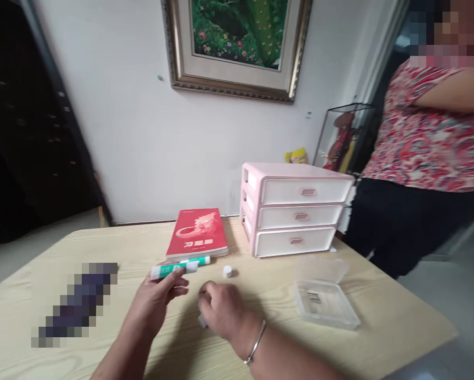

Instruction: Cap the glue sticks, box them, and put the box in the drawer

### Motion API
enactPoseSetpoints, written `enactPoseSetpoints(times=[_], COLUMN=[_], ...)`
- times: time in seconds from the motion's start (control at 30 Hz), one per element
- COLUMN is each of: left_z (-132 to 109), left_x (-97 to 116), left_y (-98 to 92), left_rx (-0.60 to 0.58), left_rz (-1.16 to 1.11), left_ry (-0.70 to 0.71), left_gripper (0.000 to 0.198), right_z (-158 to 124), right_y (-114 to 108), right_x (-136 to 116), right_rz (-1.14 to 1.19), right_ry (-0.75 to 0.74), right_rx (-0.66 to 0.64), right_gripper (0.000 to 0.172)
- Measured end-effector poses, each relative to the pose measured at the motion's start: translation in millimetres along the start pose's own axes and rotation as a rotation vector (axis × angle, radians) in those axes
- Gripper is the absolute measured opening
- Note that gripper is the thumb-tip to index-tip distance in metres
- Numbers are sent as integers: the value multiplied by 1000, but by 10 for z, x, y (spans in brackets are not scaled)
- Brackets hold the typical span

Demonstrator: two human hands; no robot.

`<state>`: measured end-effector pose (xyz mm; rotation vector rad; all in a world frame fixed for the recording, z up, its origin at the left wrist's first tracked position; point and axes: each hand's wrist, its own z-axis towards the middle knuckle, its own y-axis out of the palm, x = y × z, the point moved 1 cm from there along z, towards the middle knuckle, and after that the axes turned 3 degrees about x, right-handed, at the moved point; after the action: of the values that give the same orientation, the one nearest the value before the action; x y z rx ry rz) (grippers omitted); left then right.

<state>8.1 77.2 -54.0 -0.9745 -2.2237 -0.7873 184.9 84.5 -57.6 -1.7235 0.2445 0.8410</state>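
Observation:
My left hand [160, 289] is closed round a green and white glue stick [172, 269], which lies roughly level between thumb and fingers. Just behind it, in front of the book, is a second green and white glue stick [202, 260]; whether it touches the hand I cannot tell. A small white cap [227, 272] stands on the table to the right. My right hand [223, 309], with a bracelet [256, 343] at the wrist, has its fingers curled together low over the table. A small greyish thing [202, 320] shows below its fingertips, blurred and mostly hidden.
A red book [197, 232] lies at the table's back edge. Right of it stands a pink and white drawer unit [300, 211]. An open clear plastic box [328, 306] sits at the right. A pixelated dark object [76, 303] lies left. Another person [430, 137] stands beyond the right edge.

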Motion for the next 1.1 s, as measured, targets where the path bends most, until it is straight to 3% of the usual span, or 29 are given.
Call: enactPoseSetpoints(times=[0.07, 0.23, 0.3, 0.4, 0.47, 0.57, 0.7, 0.8, 0.93, 1.1], left_z=[-18, -21, -44, -114, -167, -226, -290, -363, -469, -479], left_x=[14, 7, 10, -9, -52, -151, -259, -274, -203, -208], left_y=[-7, -23, 0, 68, 121, 183, 251, 300, 333, 281], left_rx=[-95, -103, -133, -195, -266, -396, -528, -526, -676, -804], left_rz=[-18, -58, -35, 69, 159, 348, 1011, 1289, 1009, 463], left_ry=[25, -3, -15, 1, 13, 77, 422, 419, 299, -195], left_gripper=[75, 71, 70, 70, 67, 55, 34, 34, 52, 50], right_z=[6, 81, 90, 101, 117, 132, 110, 101, 115, 87], right_y=[15, 32, 36, 36, 18, -53, -168, -198, -217, -328], right_x=[-12, 87, 126, 148, 151, 148, 134, 131, 126, 17], right_rz=[21, 151, 365, 722, 864, 749, 327, 307, 526, 638], right_ry=[8, 69, 169, 318, 375, 328, 258, 270, 253, 200], right_rx=[8, 40, 46, 38, 46, 95, 116, 64, 55, -1], right_gripper=[20, 25, 32, 60, 66, 59, 35, 23, 22, 23])
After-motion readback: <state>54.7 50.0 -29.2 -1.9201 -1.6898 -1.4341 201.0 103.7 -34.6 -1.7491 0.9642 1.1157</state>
